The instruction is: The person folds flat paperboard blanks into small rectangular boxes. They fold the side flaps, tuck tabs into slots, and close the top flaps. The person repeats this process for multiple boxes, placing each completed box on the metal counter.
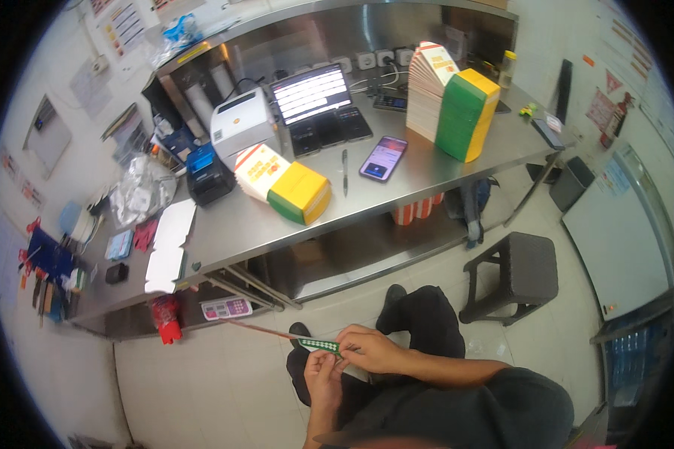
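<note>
Above my lap, my left hand [325, 377] and my right hand [371, 349] meet at a thin, card-like piece [319, 344], green with a white pattern. It is seen nearly edge-on, and a narrow reddish-brown edge runs from it toward the upper left. My left fingers pinch it from below. The right fingers are closed on its right end. On the steel table stand a tall stack of green-and-yellow folded cartons [460, 116] and, beside it, a fanned white stack [429, 90]. A shorter yellow-and-green stack [299, 193] lies nearer the front edge.
The steel table [236, 236] also carries a laptop [318, 108], white printer [241, 123], black device [208, 176], phone [384, 158], pen [344, 172] and white card sheets [171, 243]. A dark plastic stool [530, 269] stands right of my legs, before a white chest freezer [621, 232].
</note>
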Action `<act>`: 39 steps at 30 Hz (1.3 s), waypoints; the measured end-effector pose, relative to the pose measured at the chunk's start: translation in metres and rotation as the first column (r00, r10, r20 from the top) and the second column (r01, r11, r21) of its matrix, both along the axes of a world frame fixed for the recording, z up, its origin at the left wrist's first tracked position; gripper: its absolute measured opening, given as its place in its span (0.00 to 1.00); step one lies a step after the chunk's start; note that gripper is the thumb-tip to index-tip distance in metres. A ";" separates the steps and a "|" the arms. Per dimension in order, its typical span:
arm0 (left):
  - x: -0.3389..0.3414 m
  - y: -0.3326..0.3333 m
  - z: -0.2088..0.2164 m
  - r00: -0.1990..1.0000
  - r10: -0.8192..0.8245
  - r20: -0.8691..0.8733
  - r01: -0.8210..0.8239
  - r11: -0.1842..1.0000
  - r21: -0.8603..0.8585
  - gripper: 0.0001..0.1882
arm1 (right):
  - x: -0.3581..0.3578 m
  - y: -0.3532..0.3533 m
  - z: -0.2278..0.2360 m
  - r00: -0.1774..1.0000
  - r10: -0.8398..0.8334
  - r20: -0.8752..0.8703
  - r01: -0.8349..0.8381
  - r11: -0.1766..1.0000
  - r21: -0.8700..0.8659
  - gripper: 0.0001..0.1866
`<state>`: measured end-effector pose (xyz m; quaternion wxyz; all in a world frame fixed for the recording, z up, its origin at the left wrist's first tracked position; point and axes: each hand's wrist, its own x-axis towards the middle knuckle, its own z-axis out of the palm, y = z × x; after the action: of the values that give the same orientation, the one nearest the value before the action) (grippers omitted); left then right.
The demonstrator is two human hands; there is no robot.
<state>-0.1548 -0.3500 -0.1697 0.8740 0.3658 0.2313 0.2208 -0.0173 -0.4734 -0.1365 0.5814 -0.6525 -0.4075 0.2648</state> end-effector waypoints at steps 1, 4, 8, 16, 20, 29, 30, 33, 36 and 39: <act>-0.004 -0.004 0.000 1.000 -0.005 -0.018 0.005 1.000 0.009 0.04 | -0.003 -0.004 -0.001 1.000 0.010 0.023 -0.010 1.000 -0.005 0.05; -0.012 -0.015 -0.002 0.999 0.011 -0.030 -0.012 1.000 -0.027 0.04 | -0.006 -0.012 -0.004 0.999 0.025 0.034 -0.024 0.999 -0.022 0.05; -0.020 -0.032 -0.005 0.997 0.019 -0.071 -0.020 1.000 -0.024 0.06 | -0.014 -0.025 -0.007 0.999 0.025 0.041 -0.023 0.999 -0.038 0.05; -0.020 -0.064 0.002 0.996 0.058 -0.070 -0.062 0.997 -0.054 0.09 | -0.018 -0.047 -0.012 0.996 0.029 0.080 -0.027 0.999 -0.025 0.06; -0.019 -0.070 0.004 0.992 0.023 -0.122 -0.020 1.000 0.022 0.09 | -0.018 -0.053 -0.013 0.997 0.008 0.079 -0.004 0.999 -0.047 0.06; -0.019 -0.067 -0.009 0.959 -0.018 -0.283 0.072 0.980 0.184 0.08 | -0.023 -0.053 -0.028 0.989 0.025 0.145 0.000 0.986 -0.168 0.12; -0.021 -0.066 -0.010 0.949 -0.029 -0.315 0.105 0.968 0.227 0.06 | -0.024 -0.054 -0.031 0.987 0.044 0.153 -0.012 0.980 -0.199 0.14; -0.025 -0.055 -0.012 0.794 -0.039 -0.606 0.392 0.795 0.463 0.07 | -0.026 -0.056 -0.042 0.983 0.099 0.158 -0.065 0.976 -0.208 0.23; -0.026 -0.047 -0.013 0.734 0.046 -0.678 0.545 0.556 0.627 0.09 | -0.026 -0.061 -0.052 0.985 0.140 -0.097 -0.161 0.951 -0.263 0.31; -0.024 -0.044 -0.013 0.769 0.121 -0.628 0.577 0.294 0.762 0.09 | -0.026 -0.065 -0.055 0.978 0.011 -0.207 -0.064 0.966 -0.251 0.37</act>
<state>-0.1785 -0.3945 -0.1823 0.4044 0.8768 0.2549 0.0523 -0.0432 -0.5386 -0.1914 0.5255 -0.6839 -0.3204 0.3918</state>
